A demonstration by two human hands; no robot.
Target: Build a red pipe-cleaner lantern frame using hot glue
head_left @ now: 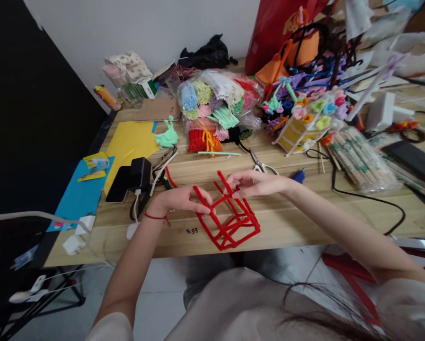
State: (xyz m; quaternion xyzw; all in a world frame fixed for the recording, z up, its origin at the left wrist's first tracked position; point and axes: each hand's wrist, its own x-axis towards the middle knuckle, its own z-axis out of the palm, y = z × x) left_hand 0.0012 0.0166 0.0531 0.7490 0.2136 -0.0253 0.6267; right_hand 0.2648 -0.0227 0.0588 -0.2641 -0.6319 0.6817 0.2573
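Clearly, the likeliest trouble lies in the red frame (239,225) of fuzzy stems, held over the near edge of the wooden table (294,220), roughly in the middle from left to right. The left hand (193,201) has thumb and fingers closed lightly on its left upper bar; the right hand (248,183) pinches it at the far upper corner, fingers bent and nearly together. Such stems look easily bent, so an uneven squeeze or pull could skew the curved bar between the hands or loosen a twisted corner. Free ends jut up beside both hands and might catch on fingers. If both grips slackened, the frame could tip off the near edge. Farther off, the scissors (260,163) rest close beyond the right hand, where a careless reach could knock them.
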